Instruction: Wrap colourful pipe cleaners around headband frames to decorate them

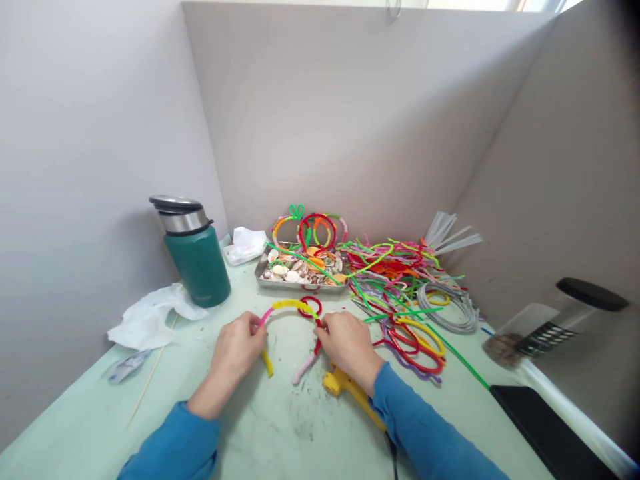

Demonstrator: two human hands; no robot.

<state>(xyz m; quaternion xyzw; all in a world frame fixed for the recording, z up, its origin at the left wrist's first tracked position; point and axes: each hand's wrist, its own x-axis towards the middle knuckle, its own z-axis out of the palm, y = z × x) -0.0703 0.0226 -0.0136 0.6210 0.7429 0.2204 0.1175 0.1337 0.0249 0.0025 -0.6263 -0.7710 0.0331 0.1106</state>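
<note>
Between my two hands a pipe-cleaner headband (290, 304) arches above the table, banded in yellow, pink, red and pale lilac. My left hand (240, 343) pinches its pink stretch, and a yellow end hangs below the fingers. On the other side my right hand (346, 340) is closed on the red stretch, with the lilac end pointing down toward me. A red pipe-cleaner ring (311, 298) shows just behind the arch. Under my right wrist lies a yellow glue gun (353, 393), partly covered by the forearm.
A metal tray (305, 287) of seashells stands at the back, finished-looking pipe-cleaner hoops (317, 233) behind it. Loose pipe cleaners (395, 260) heap up at the right. A green bottle (197, 267) and crumpled tissue (150, 317) are left; a clear jar (555, 327) and black phone-like slab (545, 427) right.
</note>
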